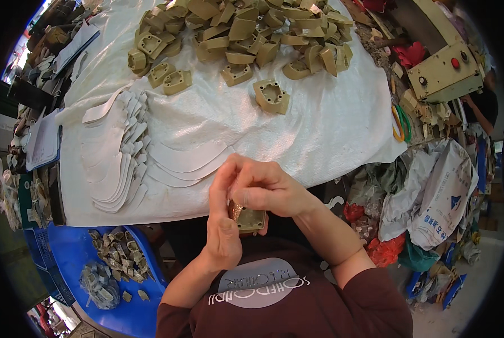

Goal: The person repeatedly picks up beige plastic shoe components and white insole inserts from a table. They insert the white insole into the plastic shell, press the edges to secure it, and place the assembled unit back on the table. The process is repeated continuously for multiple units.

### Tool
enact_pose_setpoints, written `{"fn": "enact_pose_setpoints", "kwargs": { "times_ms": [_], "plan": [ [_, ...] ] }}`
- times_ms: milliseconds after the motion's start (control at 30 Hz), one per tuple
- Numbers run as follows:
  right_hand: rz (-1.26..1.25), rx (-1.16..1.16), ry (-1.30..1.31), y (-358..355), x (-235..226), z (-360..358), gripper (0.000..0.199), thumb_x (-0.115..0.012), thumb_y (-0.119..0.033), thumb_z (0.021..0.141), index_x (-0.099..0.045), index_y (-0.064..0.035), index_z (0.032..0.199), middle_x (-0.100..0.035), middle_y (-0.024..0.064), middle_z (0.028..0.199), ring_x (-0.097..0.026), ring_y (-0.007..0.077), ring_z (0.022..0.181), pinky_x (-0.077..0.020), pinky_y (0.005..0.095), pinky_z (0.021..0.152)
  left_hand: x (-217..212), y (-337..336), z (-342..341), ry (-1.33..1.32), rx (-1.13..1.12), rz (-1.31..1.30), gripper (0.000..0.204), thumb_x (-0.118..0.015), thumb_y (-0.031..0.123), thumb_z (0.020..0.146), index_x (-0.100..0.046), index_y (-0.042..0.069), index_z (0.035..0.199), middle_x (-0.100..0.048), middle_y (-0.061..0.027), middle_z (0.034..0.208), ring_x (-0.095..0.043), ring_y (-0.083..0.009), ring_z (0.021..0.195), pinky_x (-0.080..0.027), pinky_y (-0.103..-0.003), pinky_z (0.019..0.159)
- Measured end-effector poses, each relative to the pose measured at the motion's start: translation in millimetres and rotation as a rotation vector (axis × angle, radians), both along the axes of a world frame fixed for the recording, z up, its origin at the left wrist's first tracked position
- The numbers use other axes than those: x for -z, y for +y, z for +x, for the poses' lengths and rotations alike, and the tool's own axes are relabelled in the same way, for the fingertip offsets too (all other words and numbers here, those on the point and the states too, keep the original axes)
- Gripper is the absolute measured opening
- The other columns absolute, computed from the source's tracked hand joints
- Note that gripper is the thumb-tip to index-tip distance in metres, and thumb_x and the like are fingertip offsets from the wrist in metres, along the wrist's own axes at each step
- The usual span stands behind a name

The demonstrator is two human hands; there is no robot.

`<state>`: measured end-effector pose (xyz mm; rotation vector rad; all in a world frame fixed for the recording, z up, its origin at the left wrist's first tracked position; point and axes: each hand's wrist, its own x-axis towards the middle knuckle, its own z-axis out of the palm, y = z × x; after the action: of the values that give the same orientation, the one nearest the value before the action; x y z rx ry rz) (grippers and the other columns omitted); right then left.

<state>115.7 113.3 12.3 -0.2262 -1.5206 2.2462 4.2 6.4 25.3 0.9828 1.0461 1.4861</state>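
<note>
heel blocks (246, 39): olive-tan | cloth (319, 129): white | tub (72, 248): blue | shirt (297, 304): maroon, probably

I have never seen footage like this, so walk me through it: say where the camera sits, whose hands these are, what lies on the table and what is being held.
There is no machine here. One wide fisheye camera worn on a person's head looks down, so straight edges bend near the rim. The forearms entering from below are that person's own. The left hand and right hand together hold a small olive-tan moulded plastic block close to the body. On the table, a white woven sheet carries a heap of similar olive-tan blocks at the far side and a fan of curved white flat strips on the left. A blue plastic tub with greyish pieces stands lower left.
</note>
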Motion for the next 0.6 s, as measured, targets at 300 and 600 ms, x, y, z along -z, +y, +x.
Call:
{"fn": "enact_pose_setpoints", "kwargs": {
  "times_ms": [300,600],
  "plan": [
    [0.415,0.408,0.071,-38.3,16.0,-10.3,0.032,-0.047,-0.02,0.096,-0.05,-0.0069,0.124,-0.05,0.0125,0.119,-0.044,0.0253,0.108,-0.035,0.0356,0.095,13.3,-2.0,3.2,0.091,-0.28,-0.023,0.057,-0.034,0.038,0.098,-0.026,0.002,0.141,-0.048,-0.0127,0.12,-0.05,-0.0164,0.104,-0.042,-0.03,0.09],
    [0.426,0.46,-0.081,-49.7,12.5,-8.6,0.053,-0.038,-0.035,0.099,-0.034,0.001,0.138,-0.048,0.0134,0.121,-0.049,0.0211,0.107,-0.0384,0.0327,0.093,24.3,0.6,4.5,-0.017,-0.32,-0.047,0.06,-0.041,0.043,0.096,-0.022,0.011,0.144,-0.048,-0.0088,0.12,-0.051,-0.0166,0.104,-0.044,-0.033,0.088]
  ]
}}
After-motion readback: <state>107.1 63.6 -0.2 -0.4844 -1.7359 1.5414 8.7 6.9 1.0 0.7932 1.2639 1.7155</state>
